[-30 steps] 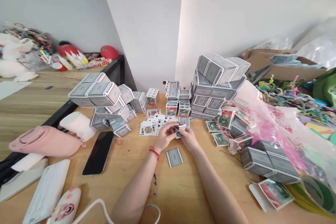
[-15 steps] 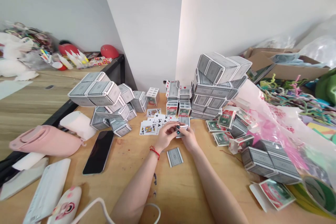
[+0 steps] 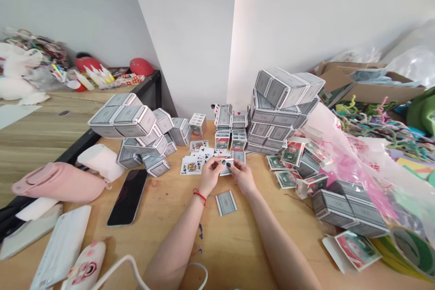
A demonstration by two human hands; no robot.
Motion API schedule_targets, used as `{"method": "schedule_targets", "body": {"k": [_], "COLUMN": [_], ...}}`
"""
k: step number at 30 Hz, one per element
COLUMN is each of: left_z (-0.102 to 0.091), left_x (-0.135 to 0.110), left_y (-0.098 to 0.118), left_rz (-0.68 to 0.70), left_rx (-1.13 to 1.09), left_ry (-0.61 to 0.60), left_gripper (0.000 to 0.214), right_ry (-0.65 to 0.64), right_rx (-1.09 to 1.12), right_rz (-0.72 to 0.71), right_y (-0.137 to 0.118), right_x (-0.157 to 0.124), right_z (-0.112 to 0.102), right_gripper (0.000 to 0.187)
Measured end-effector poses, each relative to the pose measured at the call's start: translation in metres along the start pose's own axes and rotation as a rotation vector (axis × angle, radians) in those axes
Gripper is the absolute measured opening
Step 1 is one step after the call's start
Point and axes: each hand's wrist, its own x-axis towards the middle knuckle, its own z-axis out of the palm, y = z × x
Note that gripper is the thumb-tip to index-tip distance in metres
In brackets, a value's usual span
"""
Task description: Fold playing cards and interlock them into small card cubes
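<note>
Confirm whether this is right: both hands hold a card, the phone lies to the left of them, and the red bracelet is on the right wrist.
The wrist is wrong: the head view shows the red bracelet on the left one. The rest stands: the left hand and right hand hold a card, with the phone to their left.
</note>
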Motion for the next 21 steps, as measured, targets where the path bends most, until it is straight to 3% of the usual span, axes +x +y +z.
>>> {"method": "schedule_targets", "body": {"k": [10, 21], "left_z": [-0.004, -0.0025], "left_x": [0.004, 0.0011], "left_y": [0.0027, 0.004], "left_rz": [-0.157, -0.111], "left_rx": [-0.068, -0.086], "left_ry": [0.057, -0.015], "left_gripper": [0.029, 0.027], "right_ry": [0.119, -0.023], "right_rx": [0.046, 0.033], "right_rz": [-0.007, 0.082], "right_y": [0.0053, -0.0016], "right_x": [0.005, 0.0001], "right_z": [-0.0073, -0.0026], "right_gripper": [0.032, 0.026]}}
